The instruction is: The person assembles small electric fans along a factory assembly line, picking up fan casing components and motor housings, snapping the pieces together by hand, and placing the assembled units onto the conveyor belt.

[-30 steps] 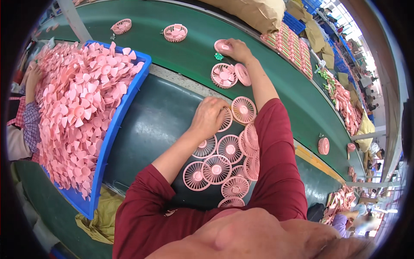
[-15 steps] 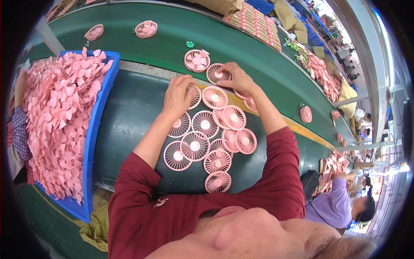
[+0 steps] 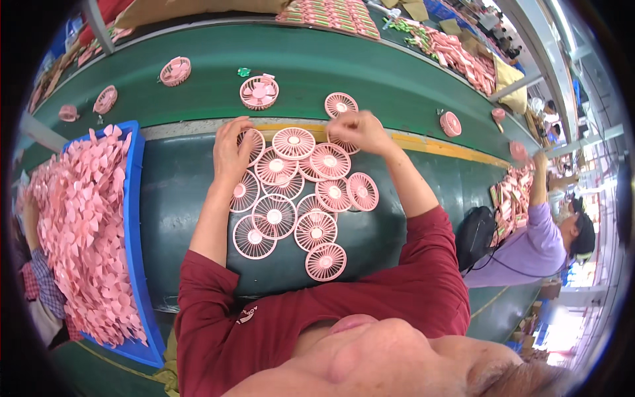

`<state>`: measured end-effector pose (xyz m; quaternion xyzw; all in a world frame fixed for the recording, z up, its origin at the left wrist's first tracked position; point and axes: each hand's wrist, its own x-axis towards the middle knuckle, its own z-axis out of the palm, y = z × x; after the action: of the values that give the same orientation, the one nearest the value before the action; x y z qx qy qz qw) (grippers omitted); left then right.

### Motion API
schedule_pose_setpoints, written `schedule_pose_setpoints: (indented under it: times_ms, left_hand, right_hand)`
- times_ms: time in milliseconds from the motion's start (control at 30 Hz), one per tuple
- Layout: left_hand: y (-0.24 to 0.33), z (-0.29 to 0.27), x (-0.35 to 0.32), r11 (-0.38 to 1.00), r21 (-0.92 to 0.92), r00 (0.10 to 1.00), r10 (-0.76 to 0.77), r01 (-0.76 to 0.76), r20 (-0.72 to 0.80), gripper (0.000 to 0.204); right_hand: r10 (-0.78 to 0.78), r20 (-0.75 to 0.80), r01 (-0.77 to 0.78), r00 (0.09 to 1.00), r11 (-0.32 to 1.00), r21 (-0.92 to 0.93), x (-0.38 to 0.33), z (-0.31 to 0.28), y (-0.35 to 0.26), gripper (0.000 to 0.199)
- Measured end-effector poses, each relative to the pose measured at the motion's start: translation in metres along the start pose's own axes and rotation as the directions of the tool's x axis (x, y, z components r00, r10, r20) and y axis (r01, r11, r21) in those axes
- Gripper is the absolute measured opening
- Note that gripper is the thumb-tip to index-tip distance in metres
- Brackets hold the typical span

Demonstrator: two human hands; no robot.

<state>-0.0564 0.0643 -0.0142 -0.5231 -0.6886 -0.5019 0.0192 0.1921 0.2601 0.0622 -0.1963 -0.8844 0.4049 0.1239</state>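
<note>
Several round pink fan grilles (image 3: 274, 217) lie overlapping on the dark green work surface before me. My left hand (image 3: 231, 151) is at the far left of this group, fingers curled round the rim of one fan grille (image 3: 254, 145). At the far right of the group, my right hand (image 3: 362, 131) has bent fingers over another grille (image 3: 345, 144), partly hiding it. Just beyond that hand, a single grille (image 3: 340, 104) lies by the belt's near edge. Farther left on the belt sits a round fan housing (image 3: 259, 92) with pink blades inside.
A blue crate (image 3: 134, 245) heaped with pink fan blades (image 3: 86, 231) stands at my left. The green conveyor belt (image 3: 304, 59) carries more fan housings (image 3: 175, 71). A co-worker in purple (image 3: 522, 248) sits at the right near a black bag (image 3: 476, 238); another person's arm shows far left.
My view has shifted. The fan housings have moved left along the belt. My right hand has drawn back from the grille at the belt's edge; my left hand stays by its grille.
</note>
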Motion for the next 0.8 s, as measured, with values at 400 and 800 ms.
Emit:
schedule_pose_setpoints:
  times_ms: [400, 800]
  left_hand:
    - [0.047, -0.008, 0.024, 0.991, -0.107, 0.964, -0.054, 0.085, 0.262, 0.023]
    - [0.026, 0.017, 0.019, 0.678, -0.597, 0.901, -0.364, 0.43, 0.235, 0.017]
  right_hand:
    - [-0.02, -0.523, -0.165, 0.852, 0.938, -0.305, 0.011, -0.025, 0.086, 0.054]
    - [-0.222, -0.41, 0.147, 0.885, 0.967, -0.206, -0.04, 0.0, 0.036, 0.02]
